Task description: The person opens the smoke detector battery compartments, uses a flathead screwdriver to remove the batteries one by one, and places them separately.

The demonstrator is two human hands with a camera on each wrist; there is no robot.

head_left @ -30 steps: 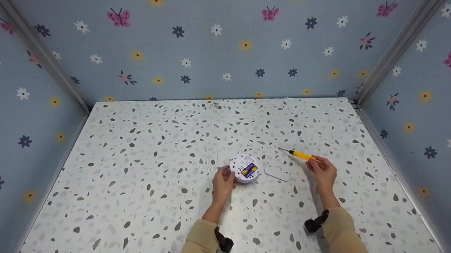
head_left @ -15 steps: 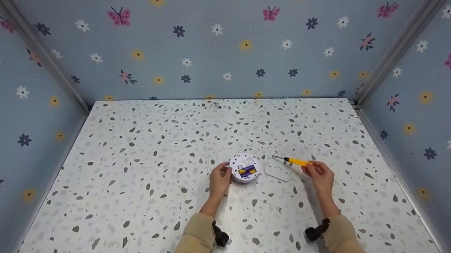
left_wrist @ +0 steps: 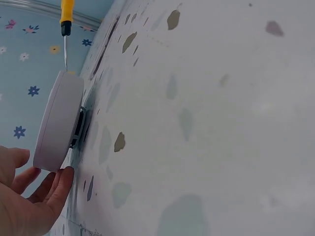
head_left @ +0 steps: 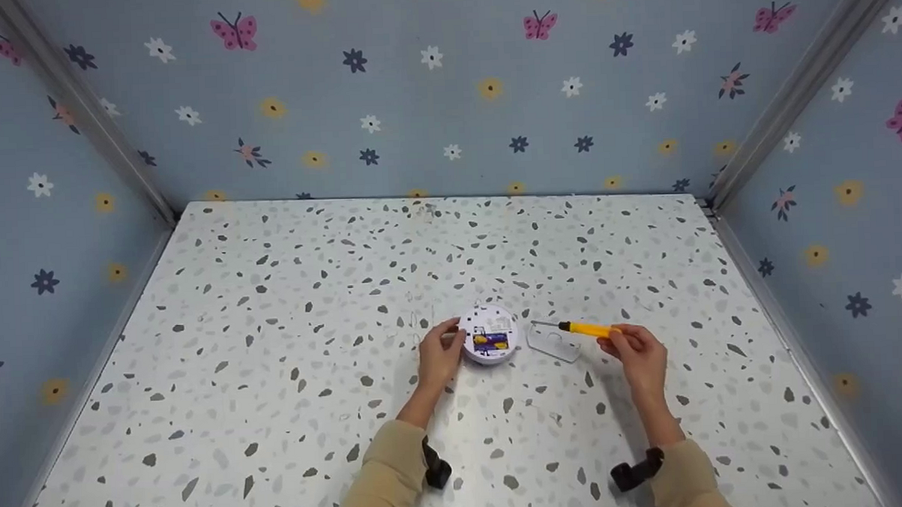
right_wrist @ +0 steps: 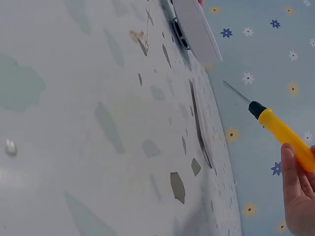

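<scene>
My left hand [head_left: 439, 356] holds the left edge of a round white battery-powered device [head_left: 488, 316], thumb on top and fingers below in the left wrist view. Its open compartment shows purple-and-yellow batteries [head_left: 491, 341]. A dark clip-like part [left_wrist: 78, 129] sticks out underneath, on the table side. My right hand [head_left: 641, 356] pinches the yellow handle of a screwdriver [head_left: 590, 330]. The thin metal shaft points left toward the device, its tip a short gap from the device's right edge. A clear-white cover plate [head_left: 553, 344] lies on the table beneath the shaft, just right of the device.
The white speckled table [head_left: 288, 304] stretches out around both hands. Blue flowered panels [head_left: 445, 88] rise at the back and both sides, with grey metal posts [head_left: 101, 108] in the corners. Black wrist cameras [head_left: 637, 469] sit on both forearms.
The right hand has brought the screwdriver left and lower, its tip nearing the device. The left hand has turned the device, so the batteries now lie nearly level across. The cover plate stays put.
</scene>
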